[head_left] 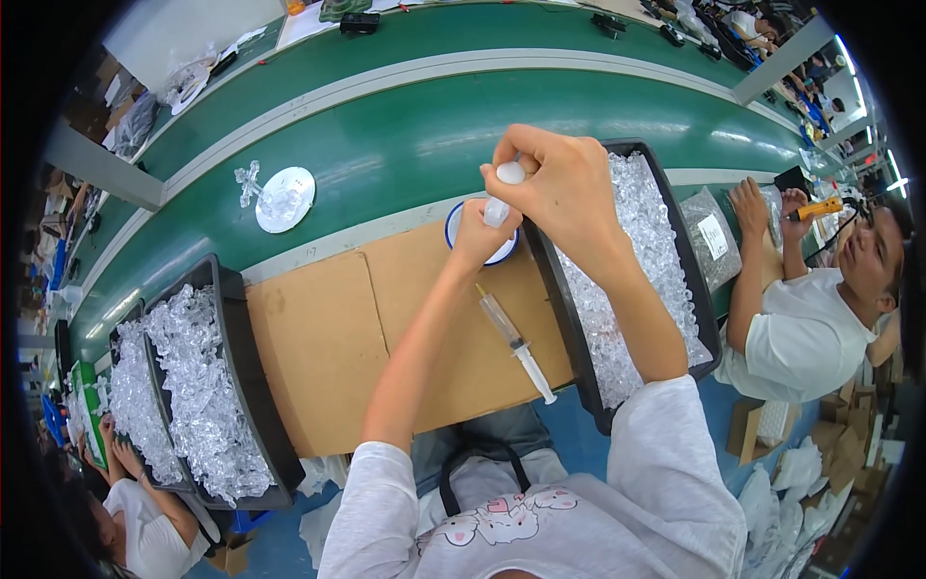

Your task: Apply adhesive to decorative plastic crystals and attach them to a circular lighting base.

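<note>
Above the far edge of the cardboard, both my hands are closed and close together. My left hand (475,236) grips a small translucent white plastic bottle (496,211). The fingers of my right hand (569,183) pinch a round white piece (511,173) at its upper end, which looks like a cap; whether the two are joined I cannot tell. Partly hidden beneath my hands is a white bowl with a blue rim (503,253). A clear syringe with a yellowish tip (506,328) lies slantwise on the cardboard, nearer to me.
Black bins of clear plastic pieces flank the cardboard (318,338): one on the right (632,280), others on the left (207,386). A white disc (285,200) lies on the green bench beyond. Co-workers sit on both sides; a filled clear bag (711,241) lies right.
</note>
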The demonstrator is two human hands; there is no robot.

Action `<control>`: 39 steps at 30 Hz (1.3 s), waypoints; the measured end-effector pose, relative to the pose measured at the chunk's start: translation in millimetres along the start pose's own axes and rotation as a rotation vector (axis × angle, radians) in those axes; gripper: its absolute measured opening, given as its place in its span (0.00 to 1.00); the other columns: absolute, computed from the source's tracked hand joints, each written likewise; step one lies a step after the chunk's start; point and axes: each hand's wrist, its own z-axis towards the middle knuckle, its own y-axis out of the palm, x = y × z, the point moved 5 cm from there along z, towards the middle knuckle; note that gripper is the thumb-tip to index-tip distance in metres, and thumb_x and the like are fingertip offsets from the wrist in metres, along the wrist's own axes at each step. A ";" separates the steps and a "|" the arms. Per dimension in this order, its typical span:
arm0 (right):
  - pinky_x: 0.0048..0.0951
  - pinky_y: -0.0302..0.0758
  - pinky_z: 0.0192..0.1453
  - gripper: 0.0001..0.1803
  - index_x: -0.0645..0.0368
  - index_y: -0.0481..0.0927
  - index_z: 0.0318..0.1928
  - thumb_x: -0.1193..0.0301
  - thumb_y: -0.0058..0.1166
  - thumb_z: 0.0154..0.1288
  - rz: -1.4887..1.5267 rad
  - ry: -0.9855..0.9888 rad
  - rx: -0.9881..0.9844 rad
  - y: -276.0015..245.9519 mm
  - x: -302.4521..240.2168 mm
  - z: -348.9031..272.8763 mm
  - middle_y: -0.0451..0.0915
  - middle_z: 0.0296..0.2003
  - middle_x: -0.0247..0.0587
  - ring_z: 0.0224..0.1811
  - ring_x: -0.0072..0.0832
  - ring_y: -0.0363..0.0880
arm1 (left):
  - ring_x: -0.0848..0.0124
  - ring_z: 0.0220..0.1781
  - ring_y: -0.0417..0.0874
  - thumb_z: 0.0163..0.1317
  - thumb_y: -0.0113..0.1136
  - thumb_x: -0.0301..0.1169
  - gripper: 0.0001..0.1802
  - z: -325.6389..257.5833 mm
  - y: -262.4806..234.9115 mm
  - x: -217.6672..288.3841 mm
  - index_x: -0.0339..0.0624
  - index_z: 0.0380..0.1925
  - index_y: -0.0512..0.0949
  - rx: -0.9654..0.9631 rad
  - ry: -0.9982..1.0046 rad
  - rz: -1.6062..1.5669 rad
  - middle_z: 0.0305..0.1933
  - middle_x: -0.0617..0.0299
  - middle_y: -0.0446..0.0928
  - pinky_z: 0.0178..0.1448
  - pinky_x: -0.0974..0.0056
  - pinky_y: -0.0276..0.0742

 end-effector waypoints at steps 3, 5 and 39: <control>0.24 0.61 0.21 0.10 0.59 0.75 0.21 0.67 0.61 0.46 -0.005 0.000 0.004 -2.8 -3.4 -1.0 0.65 0.11 0.34 0.14 0.23 0.63 | 0.82 0.18 0.70 0.52 0.59 0.29 0.13 1.2 -2.2 -3.6 0.39 0.11 0.72 -0.016 0.018 0.013 0.14 0.70 0.71 0.22 0.72 0.64; 0.23 0.60 0.20 0.10 0.59 0.75 0.21 0.68 0.61 0.46 -0.006 0.005 0.006 -3.0 -2.6 -2.4 0.65 0.11 0.34 0.13 0.22 0.63 | 0.82 0.18 0.70 0.52 0.59 0.29 0.13 1.2 -3.1 -1.7 0.38 0.11 0.72 -0.028 0.043 0.026 0.14 0.69 0.71 0.22 0.72 0.64; 0.15 0.69 0.23 0.08 0.63 0.71 0.33 0.74 0.56 0.60 0.382 0.606 0.488 -25.3 19.8 -145.1 0.75 0.20 0.35 0.19 0.16 0.73 | 0.58 0.68 0.58 0.52 0.62 0.28 0.18 -90.0 -154.8 108.9 0.44 0.45 0.76 0.363 0.225 0.752 0.55 0.60 0.70 0.66 0.56 0.56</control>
